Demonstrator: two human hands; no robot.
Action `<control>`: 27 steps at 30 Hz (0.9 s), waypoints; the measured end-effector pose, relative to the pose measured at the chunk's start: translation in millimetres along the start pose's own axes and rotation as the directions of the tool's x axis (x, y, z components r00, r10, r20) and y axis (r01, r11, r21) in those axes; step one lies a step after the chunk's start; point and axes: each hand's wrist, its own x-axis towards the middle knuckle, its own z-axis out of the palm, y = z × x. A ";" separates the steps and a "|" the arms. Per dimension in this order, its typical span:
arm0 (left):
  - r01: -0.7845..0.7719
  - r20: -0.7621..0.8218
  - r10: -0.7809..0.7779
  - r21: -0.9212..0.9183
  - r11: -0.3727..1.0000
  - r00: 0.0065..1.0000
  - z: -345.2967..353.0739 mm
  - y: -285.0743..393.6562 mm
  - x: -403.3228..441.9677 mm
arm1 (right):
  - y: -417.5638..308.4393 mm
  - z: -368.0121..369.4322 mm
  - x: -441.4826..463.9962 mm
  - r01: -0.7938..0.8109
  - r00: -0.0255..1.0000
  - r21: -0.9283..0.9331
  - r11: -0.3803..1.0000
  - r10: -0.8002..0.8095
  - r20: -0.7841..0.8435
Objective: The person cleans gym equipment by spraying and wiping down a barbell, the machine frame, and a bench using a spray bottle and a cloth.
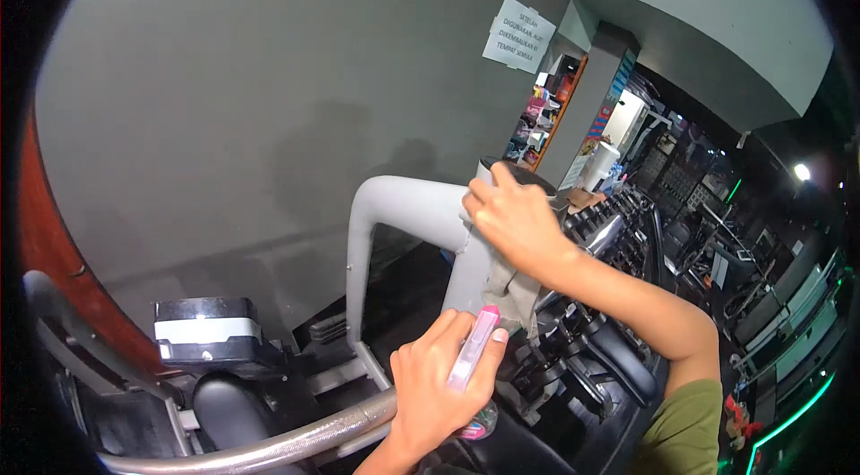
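My left hand (434, 381) is wrapped round a spray bottle (473, 351) with a pink tip and a clear, pinkish body; its lower end shows below my palm. Higher up, my right hand (520, 215) is closed at the top of a thick grey tubular frame (403, 193) of a gym machine. A greyish cloth (515, 296) hangs down below that hand, beside the upright tube. My right fingers curl over the tube's edge, and they hide the upper part of the cloth.
A silvery curved bar (296, 439) runs across the lower left. Behind it are a black box with a white band (206, 332) and a black pad (228, 412). Racked dumbbells (618, 215) stand to the right. A paper sign (520, 34) is taped to the grey wall (269, 54).
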 end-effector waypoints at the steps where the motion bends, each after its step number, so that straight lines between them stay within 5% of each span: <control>1: -0.007 -0.005 0.007 -0.003 1.000 1.000 0.4 -0.4 0.2 | -7.5 5.3 -4.3 0.040 0.999 -0.008 0.999 -0.040 0.016; 4: -0.020 -0.013 0.020 -0.013 1.000 1.000 2.3 -2.1 -0.6 | -36.3 30.4 -28.2 0.167 0.977 0.166 0.972 -0.185 0.103; 6: -0.023 -0.024 0.022 -0.025 0.999 0.999 2.5 -1.3 -0.1 | -40.2 34.9 -34.8 0.380 0.857 0.287 0.879 -0.452 0.249; 9: -0.019 -0.017 0.019 0.010 1.000 1.000 1.8 -0.1 0.0 | -27.8 24.7 -31.9 0.376 0.837 0.265 0.888 -0.448 0.314; 14: -0.005 -0.007 0.005 0.004 1.000 1.000 2.0 1.6 0.2 | 18.9 -30.5 -17.8 0.053 0.998 0.134 0.990 -0.055 0.014; 20: -0.011 0.036 0.008 0.077 0.997 0.999 0.0 -1.1 -0.2 | -9.2 -9.6 -59.8 0.330 0.921 0.286 0.899 -0.373 0.110; 23: -0.026 0.028 0.024 0.079 0.996 0.999 0.7 0.3 -0.2 | 18.8 -37.4 -52.1 0.221 0.948 0.199 0.955 -0.258 0.186; 27: -0.043 0.023 0.041 0.085 0.995 0.999 1.6 0.1 -0.8 | 25.0 -48.8 -52.9 0.064 0.998 0.094 0.994 -0.062 -0.023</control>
